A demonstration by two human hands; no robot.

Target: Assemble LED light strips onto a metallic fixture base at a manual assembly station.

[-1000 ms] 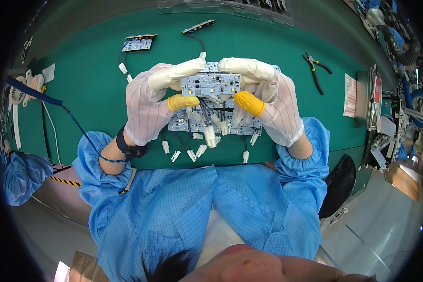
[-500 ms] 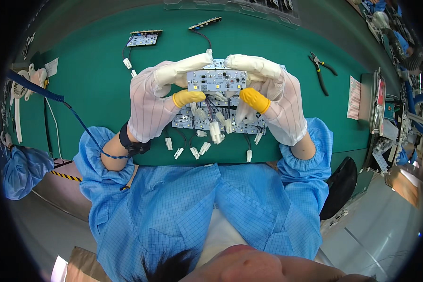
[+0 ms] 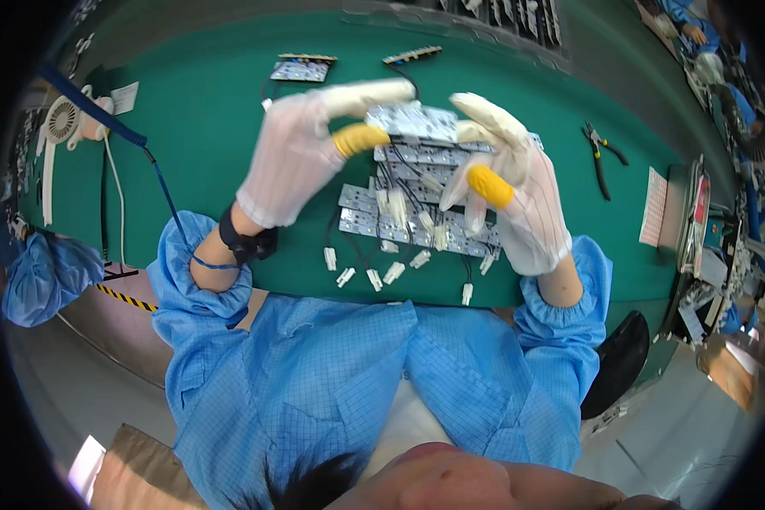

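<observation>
Left hand [image 3: 293,157] and right hand [image 3: 518,191] both pinching one small board [image 3: 416,123]; many boards [image 3: 416,221] waiting near table [image 3: 204,127] front edge.

My white-gloved left hand [image 3: 293,157] and right hand [image 3: 518,191] have yellow thumb tips; the flat rectangular circuit board [image 3: 412,121] is silvery white, the desk [image 3: 204,110] plain green, my checked sleeves [image 3: 561,331] blue.
</observation>
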